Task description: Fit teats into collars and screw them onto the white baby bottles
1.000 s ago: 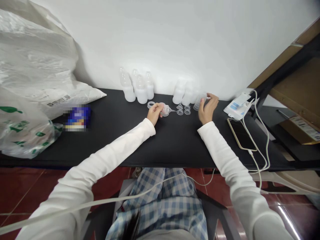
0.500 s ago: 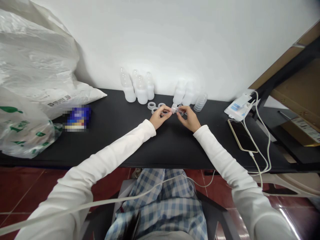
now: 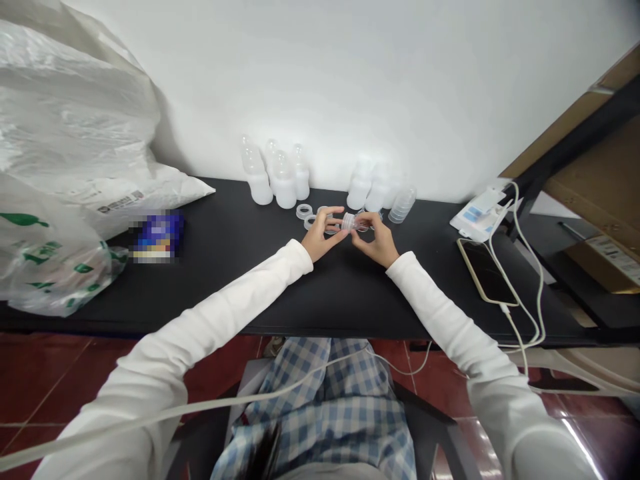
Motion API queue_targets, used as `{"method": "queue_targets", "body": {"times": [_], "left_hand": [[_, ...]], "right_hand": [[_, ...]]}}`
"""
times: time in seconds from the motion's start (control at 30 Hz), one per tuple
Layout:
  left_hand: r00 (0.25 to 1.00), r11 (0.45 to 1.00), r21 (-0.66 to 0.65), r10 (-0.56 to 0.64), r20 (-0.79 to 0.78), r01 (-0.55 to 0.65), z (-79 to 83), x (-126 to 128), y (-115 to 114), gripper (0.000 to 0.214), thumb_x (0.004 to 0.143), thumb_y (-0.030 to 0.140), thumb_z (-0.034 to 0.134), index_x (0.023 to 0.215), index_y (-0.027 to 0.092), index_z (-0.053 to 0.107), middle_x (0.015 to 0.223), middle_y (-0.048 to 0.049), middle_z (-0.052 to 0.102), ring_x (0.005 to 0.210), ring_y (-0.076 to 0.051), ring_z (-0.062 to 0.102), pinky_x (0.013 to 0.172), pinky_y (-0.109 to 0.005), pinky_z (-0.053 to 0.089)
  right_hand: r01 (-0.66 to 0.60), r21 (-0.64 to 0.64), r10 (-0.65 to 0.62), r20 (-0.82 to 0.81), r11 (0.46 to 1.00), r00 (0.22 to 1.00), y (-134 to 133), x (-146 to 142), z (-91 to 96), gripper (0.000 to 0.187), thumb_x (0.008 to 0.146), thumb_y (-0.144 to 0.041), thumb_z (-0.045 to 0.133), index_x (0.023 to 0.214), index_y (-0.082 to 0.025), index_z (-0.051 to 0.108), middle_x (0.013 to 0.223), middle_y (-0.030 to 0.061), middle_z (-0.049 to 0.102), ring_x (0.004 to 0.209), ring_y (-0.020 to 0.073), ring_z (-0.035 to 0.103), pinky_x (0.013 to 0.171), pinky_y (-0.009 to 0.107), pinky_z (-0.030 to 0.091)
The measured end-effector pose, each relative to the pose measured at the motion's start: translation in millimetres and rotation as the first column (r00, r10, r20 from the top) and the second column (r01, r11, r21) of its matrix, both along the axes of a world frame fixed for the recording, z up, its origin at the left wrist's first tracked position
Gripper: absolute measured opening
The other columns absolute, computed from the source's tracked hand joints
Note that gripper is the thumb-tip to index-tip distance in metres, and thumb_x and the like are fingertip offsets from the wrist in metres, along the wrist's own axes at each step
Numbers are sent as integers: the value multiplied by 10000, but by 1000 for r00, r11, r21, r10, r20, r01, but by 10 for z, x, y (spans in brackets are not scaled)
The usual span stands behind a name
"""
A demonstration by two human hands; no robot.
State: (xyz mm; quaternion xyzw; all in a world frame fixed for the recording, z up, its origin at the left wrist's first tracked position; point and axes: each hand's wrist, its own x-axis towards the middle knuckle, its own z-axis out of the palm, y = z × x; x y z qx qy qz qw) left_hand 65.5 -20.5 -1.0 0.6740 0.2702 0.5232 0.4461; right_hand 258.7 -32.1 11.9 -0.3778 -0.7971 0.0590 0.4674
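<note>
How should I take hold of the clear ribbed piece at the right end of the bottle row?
Probably best to pinch the clear ribbed piece around its round side wall, with the right hand, which is nearer, coming from the right. The bottles crowd its left and the wall lies behind, while its ribs should give the fingers some grip.

This looks like a small workroom or packing corner, though whether it belongs to a home or a workshop cannot be told. A black bench (image 3: 350, 300) stands against a plain white wall (image 3: 320, 80) above red floor tiles (image 3: 45, 370), with a dark rack (image 3: 543, 159) and cardboard boxes (image 3: 603, 177) at the right. Clustered bottles (image 3: 286, 192), a bulky plastic sack (image 3: 75, 120) and a plugged-in phone (image 3: 487, 272) share the bench.
</note>
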Motion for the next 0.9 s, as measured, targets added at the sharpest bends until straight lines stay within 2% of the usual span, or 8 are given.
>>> {"method": "queue_targets", "body": {"times": [0.1,0.2,0.3,0.57,0.73,0.9], "left_hand": [[995,998,42,-43,-87,47,62,-16,-25,505,853,479,699,1278,253,548,1375,-129,590,1207,-233,630,956,-345,518],[989,995,90,-24,-144,38,111,-46,-31,500,881,490,662,1308,250,563,1339,-128,622,1217,-244,621,959,-349,499],[981,991,134,7,-195,19,125,-75,-15,475,869,531,666,1241,238,623,1248,-115,649,1140,-230,632,932,-334,492],[982,994,92,80,-171,-65,95,-44,-26,494,872,678,569,1016,211,638,936,-52,634,797,-165,577,793,-299,484],[963,988,41,155,-222,-149,107,-61,-51,445,949,618,486,805,210,590,714,-12,578,691,-163,554,719,-294,446],[890,976,77,215,-401,-201,147,-177,-71,287,976,422,494,789,208,538,651,34,522,607,-125,496,649,-257,426]], "right_hand": [[13,3,-13,-34,1000,999,-3,-22,-16,245,824,-311,629,1045,-243,547,930,37,683,799,174,652,753,343,591],[5,-9,-6,-41,1000,999,-4,-29,-22,244,803,-292,628,1030,-247,551,922,31,677,795,171,642,750,334,587],[-25,-16,24,-53,1000,998,-8,-37,-21,251,794,-256,612,1037,-247,552,908,19,666,790,165,643,750,323,585],[-72,-50,69,-70,996,995,-32,-133,-45,164,821,-223,589,980,-240,554,861,7,661,735,148,631,693,296,572],[-152,69,147,73,986,986,-37,-122,-18,132,873,-178,558,985,-237,594,868,18,669,767,161,633,752,314,564],[-184,154,140,256,971,956,-55,-98,10,195,924,-181,546,1110,-218,595,955,53,689,872,187,658,815,326,560]]}}
